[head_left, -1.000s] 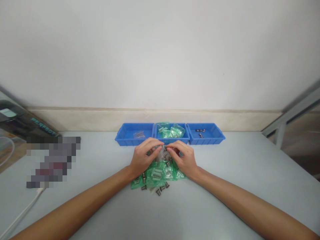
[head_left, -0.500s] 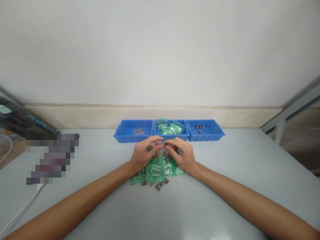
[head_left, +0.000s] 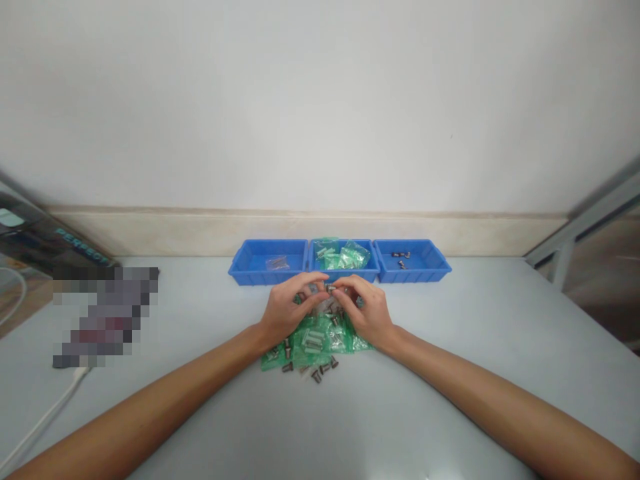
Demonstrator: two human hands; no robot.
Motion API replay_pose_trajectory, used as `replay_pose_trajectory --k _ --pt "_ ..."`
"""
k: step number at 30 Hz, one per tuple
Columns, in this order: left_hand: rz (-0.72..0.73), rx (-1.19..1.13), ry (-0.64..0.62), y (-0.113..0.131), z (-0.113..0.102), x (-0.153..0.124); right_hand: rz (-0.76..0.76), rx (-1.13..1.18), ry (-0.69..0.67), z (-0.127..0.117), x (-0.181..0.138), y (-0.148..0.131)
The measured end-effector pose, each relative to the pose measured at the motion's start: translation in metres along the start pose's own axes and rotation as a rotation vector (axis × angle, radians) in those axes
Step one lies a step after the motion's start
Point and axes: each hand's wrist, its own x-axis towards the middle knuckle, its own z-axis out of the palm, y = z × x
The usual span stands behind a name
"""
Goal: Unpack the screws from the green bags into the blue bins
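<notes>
Above a heap of green plastic bags (head_left: 314,341) and loose bolts (head_left: 317,376), my two hands meet fingertip to fingertip. A small metal bolt (head_left: 331,288) sits between them. My right hand (head_left: 367,308) pinches it with thumb and forefinger. From the other side, the thumb and forefinger of my left hand (head_left: 287,305) close around its end, partly hiding it. Clear green bags with metal parts inside lie under both hands, and several dark bolts are scattered on top and at the heap's near edge.
Three blue bins stand along the wall: the left bin (head_left: 243,275) holds a small clear bag, the middle bin (head_left: 350,275) green bags, the right bin (head_left: 425,273) a few bolts. A pixelated object (head_left: 107,317) with a white cable (head_left: 55,407) and a dark box (head_left: 55,233) are at left.
The bolt between my fingertips has turned and shows more clearly now. My hands have otherwise hardly moved, and the heap and bins look the same.
</notes>
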Motion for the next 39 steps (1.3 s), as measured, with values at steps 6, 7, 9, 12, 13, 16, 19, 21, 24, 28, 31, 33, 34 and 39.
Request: replay_pose_trajectory --k 6,7,9,12,13,16,19,21,24,28,31,33,34,39 --pt "0.13 0.047 0.028 0.001 -0.0011 0.0025 -0.023 -0.002 0.022 0.0003 0.0007 0.0005" --pt "0.143 0.044 0.033 0.0013 -0.0011 0.0025 -0.026 -0.005 0.016 0.0003 0.001 0.0004" --pt "0.162 0.04 0.038 0.0019 -0.0013 0.0023 -0.03 -0.011 0.006 0.0002 0.0014 0.0" --pt "0.154 0.046 0.042 0.0028 -0.0017 0.0012 -0.042 -0.011 -0.007 0.0002 0.0015 -0.0001" --pt "0.143 0.05 0.047 0.003 -0.0018 0.0007 -0.044 -0.012 -0.01 0.0002 0.0014 0.0001" --pt "0.101 0.057 0.055 0.0039 -0.0022 -0.0002 -0.027 -0.03 -0.013 0.0 0.0008 0.0009" --pt "0.075 0.063 0.05 0.0053 -0.0025 -0.0004 -0.005 -0.031 -0.013 -0.0004 0.0003 0.0011" --pt "0.072 0.063 0.054 0.0059 -0.0025 -0.0004 0.002 -0.018 -0.013 -0.0006 0.0 0.0008" --pt "0.08 0.058 0.068 0.0055 -0.0021 -0.0008 0.006 -0.013 -0.011 -0.0007 0.0001 0.0003" --pt "0.115 0.066 0.086 0.0034 -0.0012 -0.0012 -0.015 -0.01 -0.008 -0.0006 0.0005 0.0" --pt "0.138 0.075 0.086 0.0018 -0.0008 -0.0007 -0.032 -0.002 -0.007 -0.0006 0.0007 -0.0003" --pt "0.136 0.081 0.088 0.0011 -0.0007 -0.0002 -0.037 0.001 -0.008 -0.0008 0.0008 -0.0007" --pt "0.129 0.082 0.089 0.0008 -0.0008 0.0 -0.035 0.0 -0.006 -0.0009 0.0008 -0.001" --pt "0.039 0.062 0.052 0.0009 -0.0014 -0.0002 -0.015 -0.014 0.001 -0.0013 0.0001 -0.002"
